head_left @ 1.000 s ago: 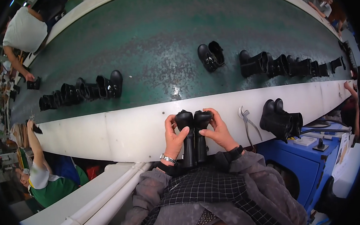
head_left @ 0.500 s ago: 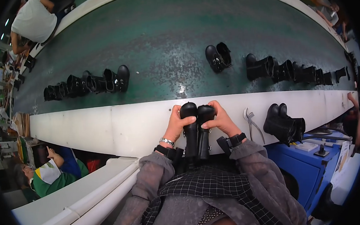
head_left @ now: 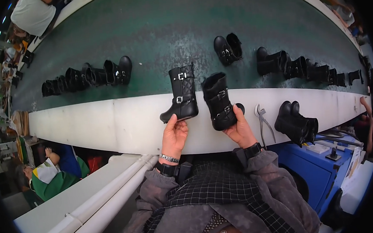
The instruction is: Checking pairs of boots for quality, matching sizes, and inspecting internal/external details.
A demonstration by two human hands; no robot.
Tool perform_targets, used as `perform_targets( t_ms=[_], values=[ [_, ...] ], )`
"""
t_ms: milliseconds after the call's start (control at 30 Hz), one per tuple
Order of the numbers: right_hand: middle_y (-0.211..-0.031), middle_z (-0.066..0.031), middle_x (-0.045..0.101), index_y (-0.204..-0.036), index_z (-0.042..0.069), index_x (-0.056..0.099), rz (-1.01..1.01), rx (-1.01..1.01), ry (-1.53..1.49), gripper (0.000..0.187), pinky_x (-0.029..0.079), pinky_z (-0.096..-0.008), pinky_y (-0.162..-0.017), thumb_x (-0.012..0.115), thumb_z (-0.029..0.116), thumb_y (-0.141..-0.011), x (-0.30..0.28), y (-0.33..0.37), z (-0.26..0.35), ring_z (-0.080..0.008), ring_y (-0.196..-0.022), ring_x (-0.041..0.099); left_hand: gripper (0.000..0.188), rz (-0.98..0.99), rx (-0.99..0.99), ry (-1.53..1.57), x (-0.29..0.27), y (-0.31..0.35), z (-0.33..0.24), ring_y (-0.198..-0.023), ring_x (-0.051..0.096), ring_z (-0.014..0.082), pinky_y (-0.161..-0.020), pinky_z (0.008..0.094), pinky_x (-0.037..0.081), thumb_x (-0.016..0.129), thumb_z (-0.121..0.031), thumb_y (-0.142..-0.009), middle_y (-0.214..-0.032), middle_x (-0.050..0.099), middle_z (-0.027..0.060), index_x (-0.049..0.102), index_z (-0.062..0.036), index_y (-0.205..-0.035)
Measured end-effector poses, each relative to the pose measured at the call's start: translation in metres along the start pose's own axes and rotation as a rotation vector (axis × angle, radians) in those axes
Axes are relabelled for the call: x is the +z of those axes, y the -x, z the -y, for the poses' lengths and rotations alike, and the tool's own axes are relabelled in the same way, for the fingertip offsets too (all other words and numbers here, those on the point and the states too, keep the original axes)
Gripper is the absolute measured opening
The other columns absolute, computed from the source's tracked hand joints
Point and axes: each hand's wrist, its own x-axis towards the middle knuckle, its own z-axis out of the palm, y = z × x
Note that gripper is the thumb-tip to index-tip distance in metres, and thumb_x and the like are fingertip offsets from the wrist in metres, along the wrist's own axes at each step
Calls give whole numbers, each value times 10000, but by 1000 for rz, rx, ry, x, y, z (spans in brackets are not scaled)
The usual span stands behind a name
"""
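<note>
My left hand (head_left: 175, 136) grips a black boot (head_left: 183, 91) by its toe and sole. That boot stands upright with its side toward me, showing two silver buckles and a quilted panel. The fingers of my right hand (head_left: 239, 128) are closed round the foot end of a second black boot (head_left: 218, 98), tilted, its shaft opening pointing away from me. Both boots are over the white bench edge (head_left: 143, 115), side by side and apart. Right of my right hand lies a pair of metal pincers (head_left: 262, 122).
Another pair of black boots (head_left: 296, 122) lies on the bench at right, by a blue cabinet (head_left: 309, 173). Beyond the bench, the green surface (head_left: 156, 37) carries a boot pair (head_left: 228, 50) and boot rows left (head_left: 86, 75) and right (head_left: 294, 65). A person in green (head_left: 53, 180) sits at left.
Both boots have swung from toes-away near my body to shafts-away over the bench. My hands have moved apart, and the left boot now shows its buckled side.
</note>
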Motion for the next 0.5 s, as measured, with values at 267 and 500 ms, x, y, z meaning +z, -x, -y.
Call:
perform_targets(
  t_ms=[267, 500],
  values=[
    [-1170, -58, 587, -1205, 117, 519, -76, -102, -43, 458, 458, -367, -912, 512, 466, -908, 11, -3, -18, -192, -1059, 571, 143, -159, 228, -322, 26, -1, 9, -697, 542, 173, -675, 350, 529, 562, -165, -851, -787, 571, 72, 529, -30, -817],
    [-1151, -60, 595, -1189, 123, 528, -55, -113, -98, 471, 488, -354, -847, 516, 493, -897, -2, 4, -10, -201, -1039, 580, 323, -397, 399, -682, 19, -21, -17, -730, 557, 164, -639, 327, 547, 691, -295, -808, -772, 534, 73, 541, -14, -860]
  ],
)
